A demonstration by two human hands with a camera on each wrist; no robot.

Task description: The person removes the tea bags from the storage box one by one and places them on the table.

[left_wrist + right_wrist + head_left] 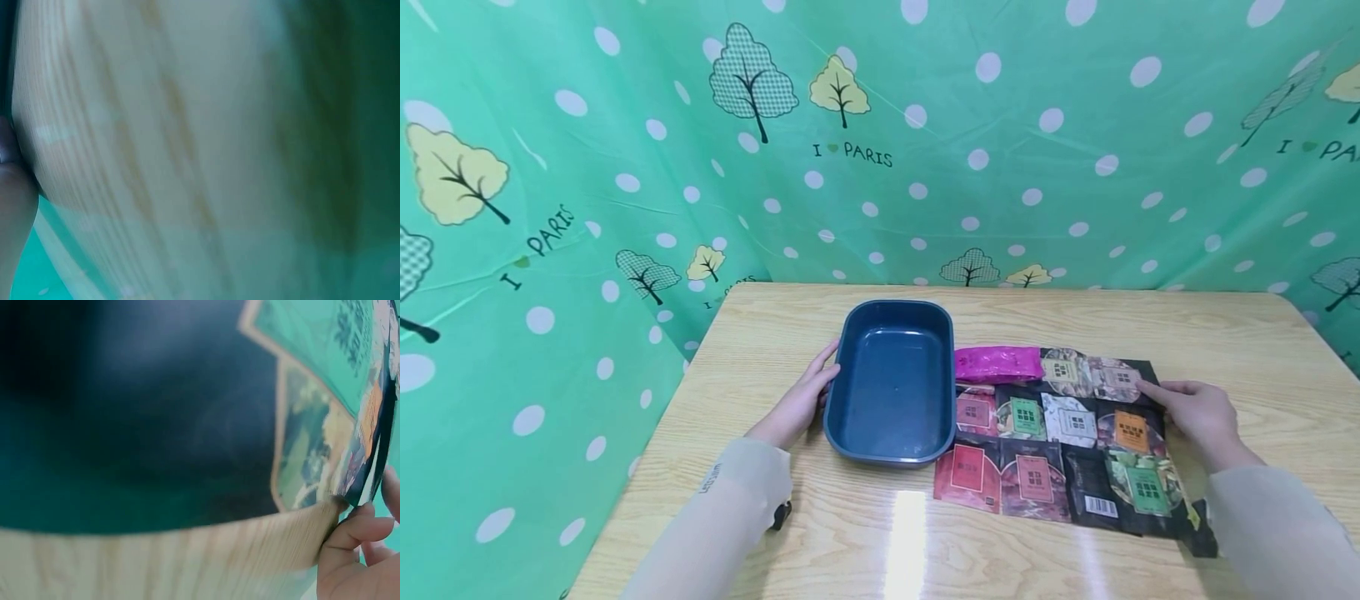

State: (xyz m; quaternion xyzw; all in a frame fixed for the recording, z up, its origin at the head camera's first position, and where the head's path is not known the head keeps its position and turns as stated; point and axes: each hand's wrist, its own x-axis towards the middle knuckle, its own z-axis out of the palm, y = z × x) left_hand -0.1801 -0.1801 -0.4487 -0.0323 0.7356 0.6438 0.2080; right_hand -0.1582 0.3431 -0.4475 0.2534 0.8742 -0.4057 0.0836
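A dark blue rectangular plastic basin (895,392) stands on the table, its inside bare. My left hand (801,400) rests against the basin's left side with its fingers extended; only part of it shows in the left wrist view. To the right of the basin, several food packets lie in rows. At the far right of the back row, my right hand (1206,417) pinches the edge of a dark packet (1118,379) with a pale label. In the right wrist view its fingers (356,531) are bent at the packet edge.
A shiny magenta packet (998,364) lies beside the basin in the back row. Nearer me is a green-labelled packet (1144,492), with a small black object (1201,533) by its right side. Green patterned cloth (880,200) hangs behind the wooden table (835,542).
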